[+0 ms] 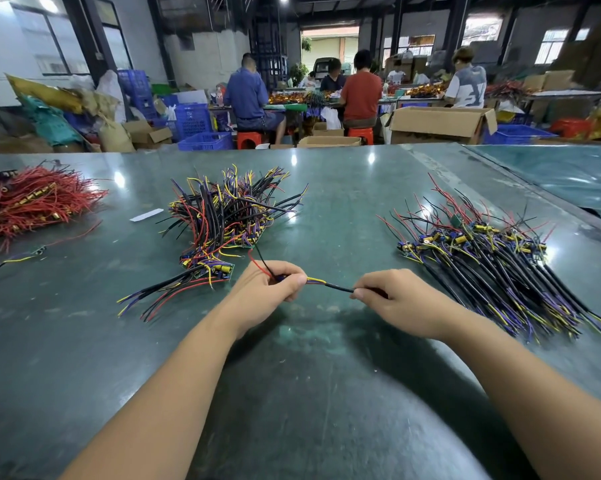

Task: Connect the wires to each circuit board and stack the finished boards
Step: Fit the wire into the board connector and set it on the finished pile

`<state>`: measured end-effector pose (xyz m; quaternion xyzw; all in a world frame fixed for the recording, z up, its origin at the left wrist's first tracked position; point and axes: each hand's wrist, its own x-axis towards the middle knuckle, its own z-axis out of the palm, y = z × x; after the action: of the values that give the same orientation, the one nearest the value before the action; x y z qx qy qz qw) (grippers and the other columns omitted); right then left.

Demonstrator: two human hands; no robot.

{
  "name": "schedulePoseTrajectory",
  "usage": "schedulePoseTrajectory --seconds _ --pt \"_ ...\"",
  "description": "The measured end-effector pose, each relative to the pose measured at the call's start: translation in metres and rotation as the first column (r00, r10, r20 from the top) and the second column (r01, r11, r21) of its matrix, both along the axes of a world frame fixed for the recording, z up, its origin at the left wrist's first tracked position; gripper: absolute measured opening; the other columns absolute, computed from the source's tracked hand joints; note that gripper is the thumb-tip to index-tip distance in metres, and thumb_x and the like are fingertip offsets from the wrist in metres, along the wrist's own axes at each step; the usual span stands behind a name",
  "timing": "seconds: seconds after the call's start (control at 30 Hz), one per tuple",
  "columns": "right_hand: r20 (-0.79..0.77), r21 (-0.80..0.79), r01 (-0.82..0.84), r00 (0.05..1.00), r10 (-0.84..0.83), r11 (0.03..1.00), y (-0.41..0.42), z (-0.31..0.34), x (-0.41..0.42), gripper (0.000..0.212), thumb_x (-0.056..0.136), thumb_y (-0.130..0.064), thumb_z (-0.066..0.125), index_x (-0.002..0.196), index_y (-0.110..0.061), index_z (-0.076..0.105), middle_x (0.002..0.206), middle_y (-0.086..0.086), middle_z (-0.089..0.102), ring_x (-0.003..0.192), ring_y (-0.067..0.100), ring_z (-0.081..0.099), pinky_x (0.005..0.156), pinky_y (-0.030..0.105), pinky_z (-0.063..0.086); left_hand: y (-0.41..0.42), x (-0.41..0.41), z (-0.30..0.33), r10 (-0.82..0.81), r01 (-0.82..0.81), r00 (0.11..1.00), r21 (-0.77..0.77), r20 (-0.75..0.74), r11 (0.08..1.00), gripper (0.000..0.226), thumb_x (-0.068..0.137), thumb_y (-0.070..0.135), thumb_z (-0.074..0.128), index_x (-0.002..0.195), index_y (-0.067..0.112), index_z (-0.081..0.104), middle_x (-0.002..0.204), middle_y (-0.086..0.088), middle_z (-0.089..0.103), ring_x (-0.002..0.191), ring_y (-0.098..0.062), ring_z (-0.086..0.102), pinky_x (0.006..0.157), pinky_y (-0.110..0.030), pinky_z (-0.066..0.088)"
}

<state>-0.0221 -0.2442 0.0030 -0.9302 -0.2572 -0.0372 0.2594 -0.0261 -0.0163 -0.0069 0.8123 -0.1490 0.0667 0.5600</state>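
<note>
Nearest the camera, two bare forearms were stretched forward over the green table (326, 358), and the work was held just above its surface between the two hands. The left hand (267, 289) was curled round one end of a wire assembly (323, 284), the thumb and forefinger pinched where the yellow and purple leads emerged; a red and a black lead rose from the top of this fist. Whether a circuit board was enclosed in that hand could not be told. The right hand (392, 299) was closed on the black sleeved cable, pinched near its end, so that the short span between the hands was kept taut and level, probably so that the joint could be pushed together or checked.

Just beyond the left hand, a small stack of boards (207, 268) with trailing wires was laid, and behind it a taller heap of wired boards (229, 209) was piled; these were judged to be the finished units, kept within easy reach of the left hand. To the right, a fanned pile of boards and cables (493, 258) was spread beside the right hand, likely the supply yet to be done. At the far left, a heap of red wires (32, 202) was set well apart, with a white strip (146, 215) lying between it and the middle heap.

Beyond the table's far edge, several seated people (359, 95) were seen at another bench among cardboard boxes (441, 124) and blue crates (205, 140).
</note>
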Motion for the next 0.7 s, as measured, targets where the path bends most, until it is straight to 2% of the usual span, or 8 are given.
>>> schedulePoseTrajectory --seconds 0.13,0.23,0.3,0.37,0.43,0.53,0.6,0.7 --pt "-0.067 -0.034 0.050 0.996 -0.052 0.998 -0.001 0.001 0.002 0.023 0.099 -0.027 0.045 0.092 -0.022 0.067 0.060 -0.010 0.049 0.054 0.001 0.047 0.054 0.017 0.036 0.005 0.004 -0.001 0.024 -0.024 1.000 -0.007 0.007 1.000 0.013 0.090 0.005 0.060 0.080 0.005 0.068 0.060 0.000 0.055 0.055 -0.004 0.049 0.058 -0.013 0.041" --pt "-0.085 -0.135 0.097 0.990 -0.110 0.986 0.001 -0.001 0.002 0.028 0.100 -0.033 0.038 0.094 -0.021 0.062 0.075 -0.004 0.057 0.075 0.017 0.054 0.070 0.032 0.042 0.006 0.007 -0.003 0.027 -0.027 0.999 0.004 0.018 1.000 0.014 0.090 0.005 0.061 0.078 0.008 0.069 0.059 0.002 0.055 0.056 -0.004 0.049 0.058 -0.013 0.042" --pt "-0.047 -0.150 0.122 0.990 -0.131 0.981 0.003 -0.003 0.003 0.032 0.100 -0.034 0.038 0.091 -0.012 0.061 0.076 0.001 0.059 0.077 0.023 0.054 0.069 0.034 0.042 0.008 0.008 -0.004 0.031 -0.032 0.999 0.030 0.025 0.999 0.014 0.090 0.006 0.061 0.078 0.009 0.068 0.059 0.003 0.055 0.055 -0.004 0.049 0.057 -0.013 0.042" --pt "0.036 -0.085 0.117 0.993 -0.114 0.990 0.004 0.000 0.002 0.032 0.099 -0.033 0.041 0.082 -0.011 0.057 0.065 -0.003 0.054 0.065 0.015 0.051 0.063 0.028 0.039 0.009 0.010 -0.004 0.057 -0.057 0.998 -0.008 0.004 0.998 0.016 0.090 0.006 0.060 0.077 0.010 0.068 0.060 0.002 0.057 0.055 -0.004 0.051 0.058 -0.014 0.044" --pt "0.116 0.096 0.043 0.992 -0.054 0.994 0.005 0.007 0.001 0.028 0.099 -0.029 0.046 0.074 -0.019 0.055 0.054 -0.008 0.045 0.054 0.005 0.042 0.054 0.019 0.032 0.009 0.012 -0.004 0.059 -0.071 0.996 -0.171 -0.073 0.983 0.018 0.090 0.003 0.059 0.077 0.011 0.067 0.060 0.003 0.060 0.055 -0.005 0.054 0.058 -0.017 0.049" --pt "0.163 0.302 -0.078 0.986 0.029 0.950 0.005 0.013 -0.001 0.026 0.097 -0.027 0.049 0.072 -0.025 0.057 0.051 -0.012 0.041 0.052 0.006 0.037 0.053 0.018 0.029 0.007 0.012 -0.003 -0.031 -0.028 0.989 -0.382 -0.147 0.924 0.015 0.090 0.002 0.057 0.080 0.008 0.066 0.062 0.003 0.062 0.056 -0.006 0.056 0.058 -0.018 0.051" --pt "0.143 0.315 -0.081 0.989 0.037 0.946 0.002 0.010 -0.002 0.025 0.096 -0.029 0.050 0.074 -0.024 0.061 0.050 -0.011 0.037 0.051 0.007 0.033 0.052 0.022 0.028 0.008 0.011 -0.004 -0.060 -0.003 0.987 -0.398 -0.147 0.917 0.014 0.090 0.002 0.057 0.081 0.008 0.066 0.063 0.002 0.062 0.057 -0.006 0.056 0.059 -0.018 0.051" --pt "0.146 0.200 -0.029 0.989 0.000 0.979 0.000 0.006 -0.004 0.029 0.096 -0.029 0.049 0.074 -0.020 0.064 0.047 -0.014 0.043 0.047 0.007 0.037 0.048 0.019 0.025 0.013 0.011 -0.006 -0.064 0.002 0.987 -0.379 -0.149 0.925 0.014 0.089 0.002 0.058 0.079 0.008 0.067 0.063 0.002 0.062 0.057 -0.007 0.056 0.059 -0.018 0.051"
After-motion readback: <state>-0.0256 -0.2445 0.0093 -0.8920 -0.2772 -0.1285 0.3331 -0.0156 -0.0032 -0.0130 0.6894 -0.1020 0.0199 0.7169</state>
